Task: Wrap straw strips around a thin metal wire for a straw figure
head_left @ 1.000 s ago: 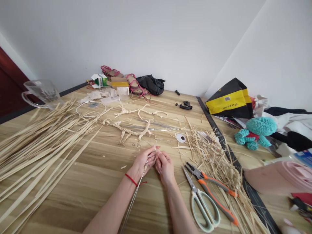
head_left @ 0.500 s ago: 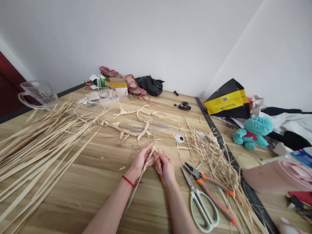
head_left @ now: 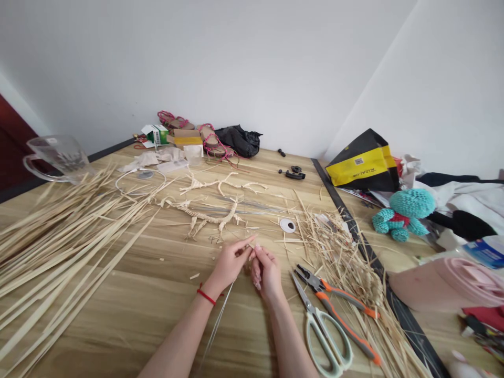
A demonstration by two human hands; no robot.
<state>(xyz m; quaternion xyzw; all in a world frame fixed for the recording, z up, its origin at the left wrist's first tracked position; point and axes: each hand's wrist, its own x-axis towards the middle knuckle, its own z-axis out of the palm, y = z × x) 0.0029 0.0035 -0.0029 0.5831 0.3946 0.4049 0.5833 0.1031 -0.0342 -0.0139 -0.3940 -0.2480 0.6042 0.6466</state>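
Left hand [head_left: 230,265], red cord [head_left: 206,295] at the wrist: we are seeing its fingers closing around thin wires [head_left: 217,323], which are emerging beneath the palm and trailing down beside the forearm toward us.

Right hand [head_left: 268,270]: it is curling just beside the left, thumb and forefinger pressing together near the left fingertips; we are finding whatever lies between them too small to tell.

Just right of the right hand, one pair of scissors [head_left: 311,311], pale-handled, and one pair of pliers [head_left: 323,287], orange and grey, are lying side by side on the table [head_left: 142,320].

Beyond the hands, we are noting one branching straw figure [head_left: 202,214], and a second straw piece [head_left: 224,185] lying behind it. Ahead and slightly right, one toy eye [head_left: 287,226] is lying flat.

Farther right of the hands, a heap of straw scraps [head_left: 352,262] is spreading past the pliers; beyond it we are listing one teal toy [head_left: 412,203] and one pink roll [head_left: 433,286].

Well left of the hands, long straw strips [head_left: 79,236] are fanning out, with one clear mug [head_left: 63,157] resting behind them.
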